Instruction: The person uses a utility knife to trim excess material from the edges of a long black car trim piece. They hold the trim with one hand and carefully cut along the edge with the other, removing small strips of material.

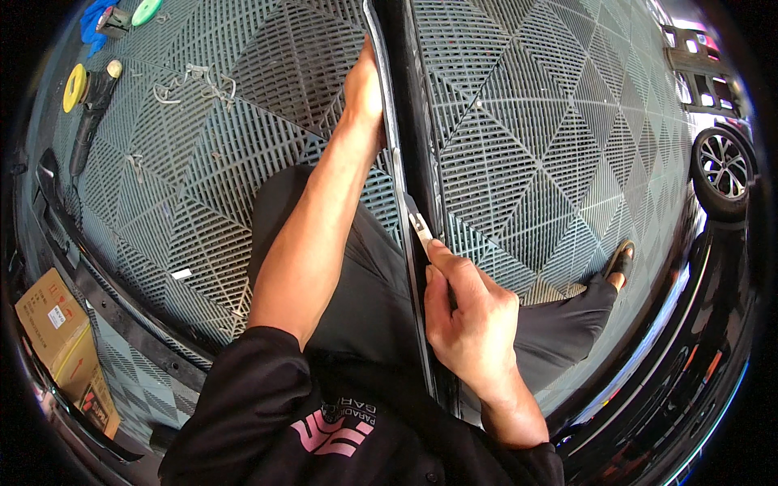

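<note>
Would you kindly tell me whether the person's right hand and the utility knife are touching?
Touching: the head view shows the right hand curled around the utility knife, its index fingertip against the pale handle.

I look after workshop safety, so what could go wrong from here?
The cutter in the right hand points along the long black panel, roughly toward the left hand, so a slip might cut that hand. Its blade sits at the panel's edge and could scratch the surface. A stray stroke might also catch the trousers, which show close beside the panel.
</note>
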The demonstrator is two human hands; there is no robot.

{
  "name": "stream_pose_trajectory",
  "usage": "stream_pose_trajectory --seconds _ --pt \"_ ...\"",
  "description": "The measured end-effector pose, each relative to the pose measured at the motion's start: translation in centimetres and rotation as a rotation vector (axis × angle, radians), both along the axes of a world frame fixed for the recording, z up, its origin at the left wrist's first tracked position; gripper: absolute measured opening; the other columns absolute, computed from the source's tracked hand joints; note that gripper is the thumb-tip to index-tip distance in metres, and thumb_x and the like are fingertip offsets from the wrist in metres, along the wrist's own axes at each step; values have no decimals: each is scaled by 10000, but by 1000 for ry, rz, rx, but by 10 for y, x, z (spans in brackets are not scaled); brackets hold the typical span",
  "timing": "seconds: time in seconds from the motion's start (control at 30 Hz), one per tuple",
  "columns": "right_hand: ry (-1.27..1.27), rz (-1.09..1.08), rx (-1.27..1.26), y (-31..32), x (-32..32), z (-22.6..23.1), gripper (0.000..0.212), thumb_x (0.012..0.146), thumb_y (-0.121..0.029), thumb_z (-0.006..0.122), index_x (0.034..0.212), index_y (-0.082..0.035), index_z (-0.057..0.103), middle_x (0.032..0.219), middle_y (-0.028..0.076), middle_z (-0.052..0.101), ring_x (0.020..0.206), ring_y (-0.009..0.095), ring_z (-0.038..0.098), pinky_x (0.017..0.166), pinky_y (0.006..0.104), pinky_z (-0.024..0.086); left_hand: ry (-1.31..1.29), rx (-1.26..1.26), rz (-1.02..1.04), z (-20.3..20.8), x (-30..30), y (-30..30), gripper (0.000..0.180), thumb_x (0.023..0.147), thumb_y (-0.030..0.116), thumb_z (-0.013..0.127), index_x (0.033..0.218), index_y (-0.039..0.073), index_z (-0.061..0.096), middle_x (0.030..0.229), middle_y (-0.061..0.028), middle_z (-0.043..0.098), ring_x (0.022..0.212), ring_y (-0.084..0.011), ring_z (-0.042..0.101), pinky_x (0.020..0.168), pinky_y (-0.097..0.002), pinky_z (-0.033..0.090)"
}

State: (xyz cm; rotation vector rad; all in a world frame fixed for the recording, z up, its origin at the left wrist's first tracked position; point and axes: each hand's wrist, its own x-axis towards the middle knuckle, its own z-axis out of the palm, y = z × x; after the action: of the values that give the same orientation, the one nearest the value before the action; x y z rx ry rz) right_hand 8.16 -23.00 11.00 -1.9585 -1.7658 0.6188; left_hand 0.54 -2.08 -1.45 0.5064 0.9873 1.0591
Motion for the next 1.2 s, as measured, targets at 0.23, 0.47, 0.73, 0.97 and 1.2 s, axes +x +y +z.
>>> stream_pose_trajectory --seconds 0.23,0.47,0.73,0.97,1.2 --pt "-9 -4 -40 -11 0 3 277 814 -14 687 1090 -46 683 597 72 564 452 236 580 460 349 484 -17 -18 -26 -1 -1 0 235 1012 280 454 1073 74 548 729 -74 575 552 -189 608 498 -343 553" --pt "-24 5 -54 -24 1 4 292 810 -20 688 1101 -48 681 596 68 552 450 235 569 457 355 474 10 -5 -28 -3 0 -1 282 1006 349 464 1063 87 551 741 -84 604 560 -202 629 500 -348 550" --pt "-36 35 -70 -41 4 7 342 786 -19 692 1127 -37 674 591 57 527 434 228 536 442 354 449 48 -23 -42 -15 -3 1 332 1017 413 422 997 105 545 727 -88 604 562 -227 634 510 -362 548" --pt "-15 39 -87 -54 5 9 369 778 -18 693 1145 -22 667 597 62 528 441 229 536 441 357 445 51 38 -89 -24 -5 0 332 1017 404 406 966 100 531 714 -82 601 580 -213 626 518 -354 538" --pt "-38 47 -103 -63 5 12 378 774 -25 701 1150 -26 667 608 65 532 435 234 521 439 361 437 86 -11 -65 -21 -1 1 377 1018 431 411 954 94 566 711 -76 606 569 -217 639 503 -351 540"
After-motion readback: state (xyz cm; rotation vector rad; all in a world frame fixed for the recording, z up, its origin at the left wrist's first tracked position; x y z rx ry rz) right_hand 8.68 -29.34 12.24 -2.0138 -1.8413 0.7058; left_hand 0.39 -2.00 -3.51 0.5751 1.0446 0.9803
